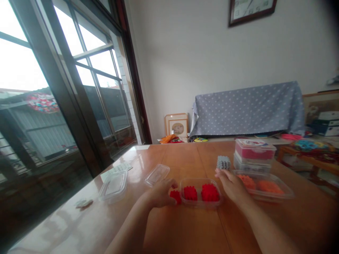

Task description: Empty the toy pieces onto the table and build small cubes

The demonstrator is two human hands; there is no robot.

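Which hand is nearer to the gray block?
Right: the right hand is just this side of the gray block; the left hand is farther off, by the leftmost red piece.

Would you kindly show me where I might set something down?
Bare tabletop lies between the forearms, before the red-filled container, and beyond it, between the small lid and gray block. The right is crowded with stacked boxes and the orange-filled container.

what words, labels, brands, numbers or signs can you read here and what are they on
Wall clock: "6", faintly; the rest is blurred or out of frame.
Label on the pink plastic box: too blurred to read.
Pale sheet on the table: marks too small to read.
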